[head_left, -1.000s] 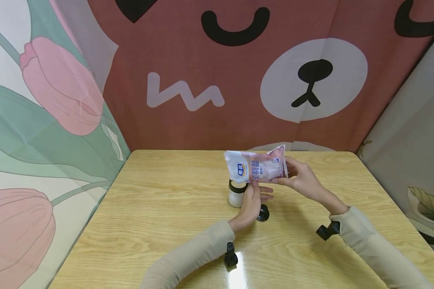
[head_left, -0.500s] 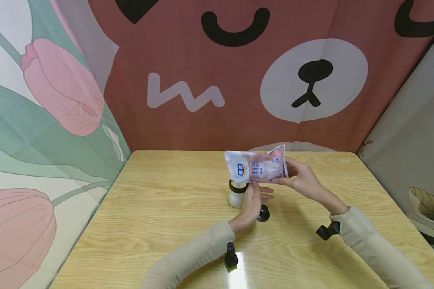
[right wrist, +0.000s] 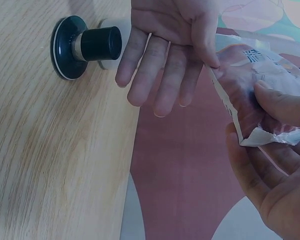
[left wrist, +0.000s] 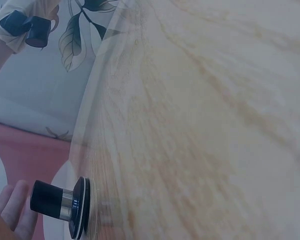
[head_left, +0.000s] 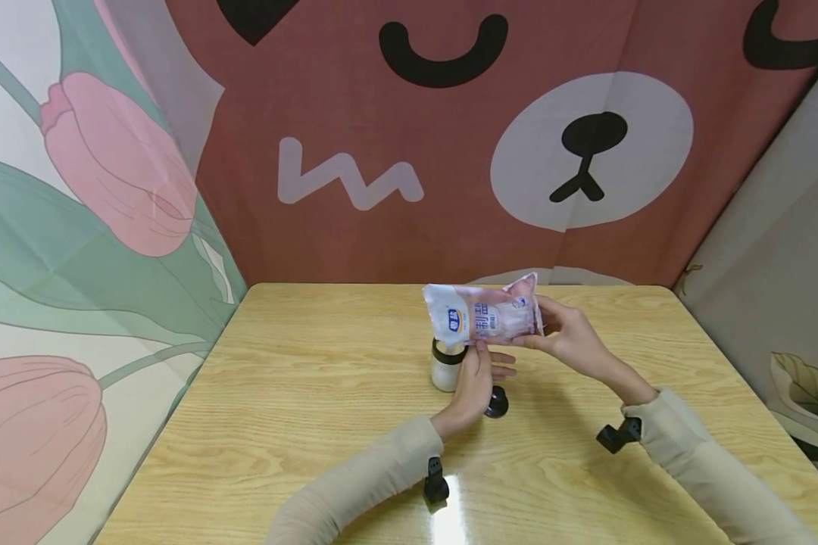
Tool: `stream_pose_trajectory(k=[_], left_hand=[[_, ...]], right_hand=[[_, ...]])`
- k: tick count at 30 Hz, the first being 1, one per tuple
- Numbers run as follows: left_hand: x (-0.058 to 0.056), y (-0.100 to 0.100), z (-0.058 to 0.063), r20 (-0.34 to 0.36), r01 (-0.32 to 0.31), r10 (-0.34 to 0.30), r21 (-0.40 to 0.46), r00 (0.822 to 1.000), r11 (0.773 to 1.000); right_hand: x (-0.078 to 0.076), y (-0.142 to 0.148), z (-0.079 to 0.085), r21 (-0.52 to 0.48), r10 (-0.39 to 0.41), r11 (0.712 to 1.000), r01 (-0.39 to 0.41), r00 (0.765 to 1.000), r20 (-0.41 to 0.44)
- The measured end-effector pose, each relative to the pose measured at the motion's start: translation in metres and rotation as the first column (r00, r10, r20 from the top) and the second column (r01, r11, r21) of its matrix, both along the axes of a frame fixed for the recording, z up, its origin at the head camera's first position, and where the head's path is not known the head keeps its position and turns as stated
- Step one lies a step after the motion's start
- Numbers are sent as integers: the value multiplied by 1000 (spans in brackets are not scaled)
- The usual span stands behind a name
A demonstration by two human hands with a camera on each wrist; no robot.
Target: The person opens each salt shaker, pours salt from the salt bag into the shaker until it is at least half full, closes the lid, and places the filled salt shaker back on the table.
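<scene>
A pink-and-white bag of salt [head_left: 492, 312] lies sideways in the air above the table, its white left end over the mouth of a jar [head_left: 444, 375]. My right hand [head_left: 576, 338] grips the bag's right end, thumb on one face and fingers on the other in the right wrist view. Beside the jar, my left hand [head_left: 474, 384] has its fingers stretched out straight, while its thumb touches the bag's lower edge [right wrist: 213, 75]. The jar has a black rim and whitish contents; the bag hides part of its mouth. A black knobbed lid [head_left: 497, 403] rests on the table by my left hand.
The wood-grain table [head_left: 300, 409] ends at a back edge against a reddish cartoon curtain [head_left: 354, 242]. A floral curtain [head_left: 129, 303] hangs along the left side, another on the right. Both sleeves carry a black wrist camera [head_left: 436, 484].
</scene>
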State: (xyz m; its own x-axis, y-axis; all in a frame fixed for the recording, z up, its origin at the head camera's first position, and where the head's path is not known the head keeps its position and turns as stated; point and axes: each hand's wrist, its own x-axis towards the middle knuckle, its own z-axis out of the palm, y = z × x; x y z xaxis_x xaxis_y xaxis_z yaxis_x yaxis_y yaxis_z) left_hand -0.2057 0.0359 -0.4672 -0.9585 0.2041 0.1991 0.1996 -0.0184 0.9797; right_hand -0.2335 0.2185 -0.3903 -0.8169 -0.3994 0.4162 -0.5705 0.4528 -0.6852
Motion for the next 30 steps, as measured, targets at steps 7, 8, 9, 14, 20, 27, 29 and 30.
stream_pose_trajectory(k=[7, 8, 9, 14, 20, 27, 29, 30], left_hand=[[0, 0, 1, -2, 2, -2, -4, 1000, 1000], [0, 0, 1, -1, 2, -2, -4, 1000, 1000], [0, 0, 1, -1, 2, -2, -6, 1000, 1000], [0, 0, 1, 0, -1, 1, -7, 1000, 1000], [0, 0, 1, 5, 3, -3, -1, 1000, 1000], [0, 0, 1, 8, 8, -8, 1, 1000, 1000], [0, 0, 1, 7, 9, -9, 2, 1000, 1000], [0, 0, 1, 7, 9, -9, 2, 1000, 1000]], right_hand=[[-1, 1, -1, 2, -4, 1000, 4, 1000, -1], [-1, 1, 0, 1, -3, 1000, 3, 1000, 1], [-1, 1, 0, 0, -2, 1000, 2, 1000, 2], [-1, 0, 1, -5, 6, 1000, -6, 1000, -1], [-1, 0, 1, -2, 9, 1000, -9, 1000, -11], [-1, 1, 1, 1, 0, 1000, 0, 1000, -2], [-1, 1, 1, 4, -3, 1000, 3, 1000, -4], [-1, 1, 1, 6, -5, 1000, 5, 1000, -6]])
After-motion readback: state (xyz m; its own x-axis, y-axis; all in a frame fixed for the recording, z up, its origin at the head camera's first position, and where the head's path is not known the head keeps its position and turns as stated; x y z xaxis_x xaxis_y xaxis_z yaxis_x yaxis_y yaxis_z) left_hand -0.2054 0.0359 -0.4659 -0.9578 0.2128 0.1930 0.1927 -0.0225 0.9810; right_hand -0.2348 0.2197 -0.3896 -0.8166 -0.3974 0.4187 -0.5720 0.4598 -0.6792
